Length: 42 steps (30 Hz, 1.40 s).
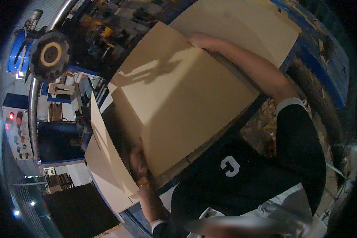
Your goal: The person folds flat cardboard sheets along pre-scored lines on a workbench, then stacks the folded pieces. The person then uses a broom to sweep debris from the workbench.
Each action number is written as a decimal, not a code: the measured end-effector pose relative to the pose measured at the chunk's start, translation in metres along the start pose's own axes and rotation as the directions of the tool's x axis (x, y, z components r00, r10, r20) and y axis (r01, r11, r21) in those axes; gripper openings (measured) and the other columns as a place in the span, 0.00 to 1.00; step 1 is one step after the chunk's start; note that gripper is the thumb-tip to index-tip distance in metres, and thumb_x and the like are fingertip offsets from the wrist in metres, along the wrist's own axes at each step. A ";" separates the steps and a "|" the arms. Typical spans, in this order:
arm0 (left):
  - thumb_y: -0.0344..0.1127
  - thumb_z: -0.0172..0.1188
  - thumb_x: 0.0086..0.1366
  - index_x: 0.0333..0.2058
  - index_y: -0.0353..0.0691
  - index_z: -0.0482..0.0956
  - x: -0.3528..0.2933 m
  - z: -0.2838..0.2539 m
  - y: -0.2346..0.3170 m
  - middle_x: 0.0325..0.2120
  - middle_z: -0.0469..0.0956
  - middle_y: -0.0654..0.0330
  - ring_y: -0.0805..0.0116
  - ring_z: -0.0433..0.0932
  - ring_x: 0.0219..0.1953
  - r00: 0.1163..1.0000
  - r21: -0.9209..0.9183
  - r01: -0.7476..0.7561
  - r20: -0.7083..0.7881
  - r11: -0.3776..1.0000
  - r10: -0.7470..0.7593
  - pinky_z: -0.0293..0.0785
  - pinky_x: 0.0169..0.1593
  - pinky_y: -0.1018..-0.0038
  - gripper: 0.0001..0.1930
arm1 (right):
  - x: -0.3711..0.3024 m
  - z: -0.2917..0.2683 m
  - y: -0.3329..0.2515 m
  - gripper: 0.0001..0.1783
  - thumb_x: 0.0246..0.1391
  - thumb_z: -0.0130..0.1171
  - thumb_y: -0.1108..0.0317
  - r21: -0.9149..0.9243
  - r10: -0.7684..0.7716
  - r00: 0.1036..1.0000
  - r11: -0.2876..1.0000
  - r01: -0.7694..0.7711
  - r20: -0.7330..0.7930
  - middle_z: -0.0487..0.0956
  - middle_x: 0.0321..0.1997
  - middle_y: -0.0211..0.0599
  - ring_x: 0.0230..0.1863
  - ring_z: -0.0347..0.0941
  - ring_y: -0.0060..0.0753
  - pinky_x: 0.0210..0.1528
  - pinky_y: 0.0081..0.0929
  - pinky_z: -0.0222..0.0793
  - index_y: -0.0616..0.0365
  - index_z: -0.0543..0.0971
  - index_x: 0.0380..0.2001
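A large brown cardboard sheet lies tilted in front of my body, with shadows of an arm and fingers across its far part. My right hand reaches around to its far right edge and grips there, fingertips partly hidden. At the near left edge, my left hand is in shadow, closed against the sheet's side. Left of that hand stands an upright cardboard piece, with another flat cardboard piece beside it. A further cardboard sheet lies beyond my right forearm.
Machine parts fill the far left, near a dark round handwheel. A control panel with lit red lamps is at the left. Cardboard scraps lie below at the right, beside a blue metal edge.
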<state>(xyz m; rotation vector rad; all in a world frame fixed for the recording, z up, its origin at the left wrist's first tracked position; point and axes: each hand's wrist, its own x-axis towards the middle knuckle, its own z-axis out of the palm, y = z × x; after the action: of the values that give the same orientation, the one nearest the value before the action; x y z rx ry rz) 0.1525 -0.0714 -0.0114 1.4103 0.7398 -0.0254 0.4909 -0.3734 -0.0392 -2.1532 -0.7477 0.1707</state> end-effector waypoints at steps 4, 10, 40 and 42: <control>0.42 0.44 0.65 0.50 0.30 0.67 0.000 -0.001 0.007 0.50 0.68 0.53 0.62 0.67 0.50 0.995 0.097 -0.087 0.055 0.991 0.082 0.57 0.57 0.72 0.22 | 0.006 0.004 0.007 0.15 0.54 0.45 0.60 -0.319 -0.111 0.994 0.942 0.101 -0.011 0.77 0.35 0.44 0.36 0.72 0.44 0.40 0.41 0.66 0.56 0.74 0.39; 0.37 0.52 0.61 0.50 0.33 0.67 -0.053 0.016 -0.034 0.50 0.67 0.51 0.60 0.65 0.51 0.840 0.514 -0.377 -0.160 0.770 0.518 0.58 0.56 0.67 0.21 | 0.006 0.002 0.009 0.20 0.53 0.43 0.58 -0.477 -0.091 0.996 0.876 0.075 -0.011 0.73 0.43 0.50 0.45 0.69 0.50 0.47 0.44 0.64 0.50 0.72 0.47; 0.28 0.55 0.52 0.52 0.42 0.68 -0.008 -0.078 -0.008 0.51 0.68 0.53 0.53 0.66 0.54 0.400 0.858 -0.484 0.393 -0.174 0.828 0.63 0.55 0.61 0.25 | -0.103 -0.024 -0.044 0.44 0.34 0.66 0.57 -0.402 -0.057 0.962 0.901 0.165 0.269 0.49 0.67 0.44 0.67 0.45 0.47 0.66 0.35 0.42 0.44 0.62 0.59; 0.29 0.57 0.51 0.52 0.43 0.68 0.029 -0.084 0.001 0.50 0.69 0.53 0.53 0.67 0.53 0.372 0.865 -0.475 0.368 -0.166 0.852 0.65 0.54 0.62 0.25 | -0.076 -0.019 -0.037 0.39 0.39 0.64 0.53 -0.397 -0.040 0.963 0.906 0.148 0.268 0.51 0.66 0.48 0.66 0.48 0.48 0.65 0.35 0.45 0.44 0.64 0.58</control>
<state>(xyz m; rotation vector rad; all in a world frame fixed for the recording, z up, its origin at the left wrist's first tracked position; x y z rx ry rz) 0.1374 0.0158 -0.0225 2.9299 -0.0493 0.9004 0.4191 -0.4118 -0.0088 -2.5192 -1.1192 0.2598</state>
